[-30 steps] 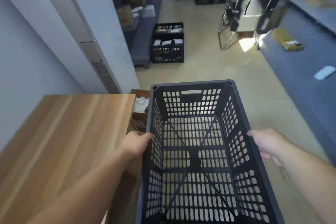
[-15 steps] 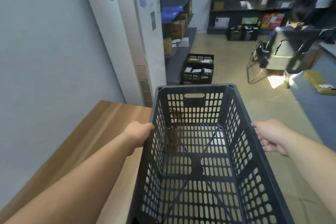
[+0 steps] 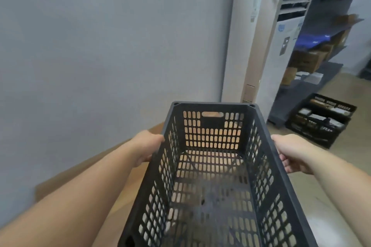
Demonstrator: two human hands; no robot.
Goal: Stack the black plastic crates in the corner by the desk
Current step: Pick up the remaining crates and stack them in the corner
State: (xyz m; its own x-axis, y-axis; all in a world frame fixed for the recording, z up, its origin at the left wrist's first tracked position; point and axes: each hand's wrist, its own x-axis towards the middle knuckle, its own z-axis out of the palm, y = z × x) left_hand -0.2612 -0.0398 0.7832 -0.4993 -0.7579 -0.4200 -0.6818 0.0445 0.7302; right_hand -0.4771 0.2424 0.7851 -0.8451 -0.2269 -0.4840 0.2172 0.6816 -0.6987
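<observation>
Hands [image 3: 147, 147] either side of crate [image 3: 210, 176]

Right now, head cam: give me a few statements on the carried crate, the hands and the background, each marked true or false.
1. Both hands hold the black crate by its long side rims. True: left hand, right hand.
2. The carried crate holds boxes. False: it is empty, and the wooden desk shows through its slots.
3. Another black crate sits on the floor at right, with items inside. True.
4. The carried crate rests on the floor. False: it is held up over the desk's edge.
5. A tall white air conditioner stands beyond the crate. True.
</observation>
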